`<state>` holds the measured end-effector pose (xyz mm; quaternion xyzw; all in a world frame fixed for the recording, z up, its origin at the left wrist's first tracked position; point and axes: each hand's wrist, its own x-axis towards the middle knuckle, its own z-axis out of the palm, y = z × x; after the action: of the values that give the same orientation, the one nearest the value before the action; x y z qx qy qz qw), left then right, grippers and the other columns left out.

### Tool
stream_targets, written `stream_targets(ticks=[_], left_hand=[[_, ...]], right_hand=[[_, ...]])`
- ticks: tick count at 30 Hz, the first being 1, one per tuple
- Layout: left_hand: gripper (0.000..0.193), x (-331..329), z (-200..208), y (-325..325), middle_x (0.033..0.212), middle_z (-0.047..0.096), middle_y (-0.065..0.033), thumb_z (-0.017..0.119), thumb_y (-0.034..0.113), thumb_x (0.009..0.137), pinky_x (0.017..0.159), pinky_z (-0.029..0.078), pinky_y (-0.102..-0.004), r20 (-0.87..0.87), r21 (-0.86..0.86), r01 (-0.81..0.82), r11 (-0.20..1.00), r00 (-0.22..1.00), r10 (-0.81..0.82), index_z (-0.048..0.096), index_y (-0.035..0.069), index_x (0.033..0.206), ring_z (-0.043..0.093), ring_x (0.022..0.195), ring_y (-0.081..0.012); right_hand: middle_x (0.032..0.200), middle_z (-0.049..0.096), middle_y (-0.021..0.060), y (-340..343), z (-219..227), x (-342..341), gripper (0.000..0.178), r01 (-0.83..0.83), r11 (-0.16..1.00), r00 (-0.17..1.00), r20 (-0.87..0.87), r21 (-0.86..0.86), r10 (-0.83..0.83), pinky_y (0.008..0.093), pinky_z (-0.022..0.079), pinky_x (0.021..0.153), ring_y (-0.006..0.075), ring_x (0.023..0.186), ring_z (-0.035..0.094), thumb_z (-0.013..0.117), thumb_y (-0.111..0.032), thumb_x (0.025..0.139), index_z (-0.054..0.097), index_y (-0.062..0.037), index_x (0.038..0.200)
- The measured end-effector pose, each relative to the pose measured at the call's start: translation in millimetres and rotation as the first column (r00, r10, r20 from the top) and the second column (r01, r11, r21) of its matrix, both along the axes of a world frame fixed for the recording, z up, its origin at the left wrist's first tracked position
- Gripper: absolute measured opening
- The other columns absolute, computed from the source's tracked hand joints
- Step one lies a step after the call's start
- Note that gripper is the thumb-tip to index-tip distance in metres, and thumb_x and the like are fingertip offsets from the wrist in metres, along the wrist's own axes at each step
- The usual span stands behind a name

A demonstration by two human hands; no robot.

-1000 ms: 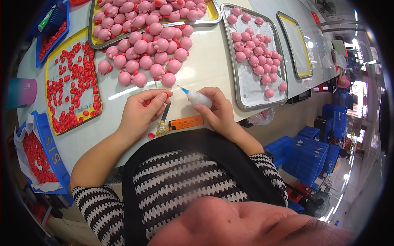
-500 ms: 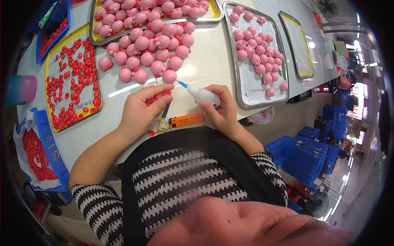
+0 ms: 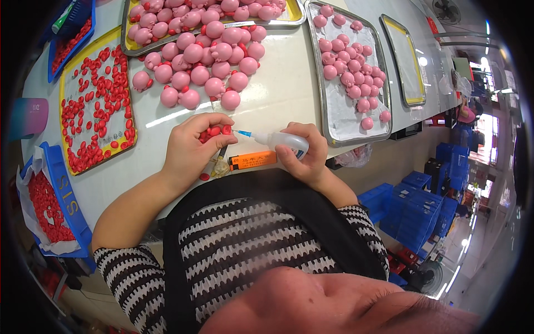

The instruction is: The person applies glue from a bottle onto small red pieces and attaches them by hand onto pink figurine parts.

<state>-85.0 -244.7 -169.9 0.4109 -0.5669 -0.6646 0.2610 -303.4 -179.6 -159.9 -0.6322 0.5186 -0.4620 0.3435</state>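
The pieces (image 3: 214,131) are red, balls (image 3: 230,100) pink, bottle (image 3: 289,143) white, nozzle (image 3: 244,133) blue, sleeves (image 3: 132,281) striped black-and-white.

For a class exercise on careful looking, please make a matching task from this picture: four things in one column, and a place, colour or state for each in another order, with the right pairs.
Things:
1. left hand
2. cup
3. right hand
4. orange strip

Descriptions:
A. holding a whitish bottle with a blue tip
B. lying on the table, between the person's forearms
C. holding small red pieces
D. purple and teal

Right pairs: 1-C, 2-D, 3-A, 4-B
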Motion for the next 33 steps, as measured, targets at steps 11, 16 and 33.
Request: stream_targets(ticks=[11, 16, 33], left_hand=[[0.02, 2.8, -1.7, 1.2, 0.081, 0.059, -0.0041, 0.065, -0.001, 0.078, 0.066, 0.047, -0.02, 0.036, -0.095, -0.002, 0.995, 0.999, 0.005, 0.058, -0.004, 0.096, 0.055, 0.073, -0.0077], [0.02, 1.7, 1.9, 0.1, 0.079, 0.06, -0.0054, 0.067, 0.0, 0.074, 0.064, 0.046, -0.0218, 0.089, -0.261, 0.01, 0.965, 0.996, 0.014, 0.06, -0.003, 0.092, 0.057, 0.07, -0.0098], [0.022, -0.5, 3.3, 4.7, 0.075, 0.06, -0.0077, 0.069, 0.0, 0.07, 0.06, 0.046, -0.0244, 0.1, -0.466, 0.032, 0.884, 0.995, 0.017, 0.061, -0.001, 0.09, 0.058, 0.065, -0.0139]], right_hand=[[0.075, 0.059, 0.0114, -0.8, -4.4, 0.7, 0.026, -0.076, 0.987, 0.975, -0.22, -0.142, 0.043, 0.0258, 0.043, 0.051, 0.0164, 0.057, 0.053, 0.065, -0.007, 0.077, 0.049, 0.0032, 0.095], [0.075, 0.059, 0.011, 0.3, -1.8, 1.5, 0.025, -0.089, 0.995, 0.989, -0.122, -0.05, 0.083, 0.0245, 0.043, 0.053, 0.0144, 0.058, 0.054, 0.065, -0.007, 0.078, 0.049, 0.0027, 0.095], [0.072, 0.062, 0.01, 5.7, 5.0, 2.1, 0.023, -0.022, 1.0, 0.998, -0.056, -0.019, 0.021, 0.025, 0.046, 0.052, 0.016, 0.058, 0.06, 0.067, -0.014, 0.079, 0.053, 0.0014, 0.09]])
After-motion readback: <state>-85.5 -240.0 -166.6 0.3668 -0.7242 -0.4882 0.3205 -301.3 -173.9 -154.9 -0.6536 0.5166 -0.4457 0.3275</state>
